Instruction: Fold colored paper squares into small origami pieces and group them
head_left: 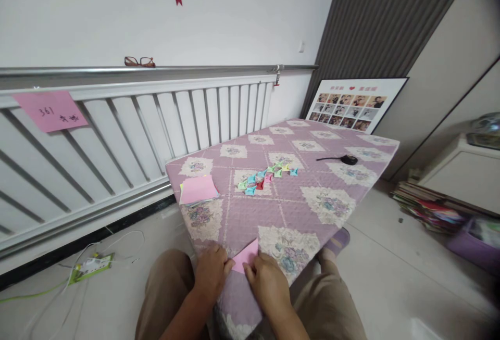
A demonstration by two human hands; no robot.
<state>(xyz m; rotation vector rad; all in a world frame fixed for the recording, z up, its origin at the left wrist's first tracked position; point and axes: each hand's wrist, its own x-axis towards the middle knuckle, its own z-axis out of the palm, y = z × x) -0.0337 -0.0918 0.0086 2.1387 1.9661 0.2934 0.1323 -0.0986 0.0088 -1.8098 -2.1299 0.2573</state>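
A folded pink paper (247,257) lies at the near corner of the table (289,202), one point of it facing away. My left hand (213,269) grips its left corner, fingers closed. On the paper's right side my right hand (269,280) is closed too, thumb pressing its lower edge. Further back sit several small folded paper pieces (260,186) in green, blue, pink, red and yellow, grouped near the table's middle. A stack of square sheets (199,190), pink on top, rests at the table's left edge.
A black spoon-like object (348,160) lies at the table's right. Behind the left edge stands a white radiator (211,116), with glasses (139,62) on the pipe above. A power strip (91,267) is on the floor at left; a purple bin (474,241) stands right.
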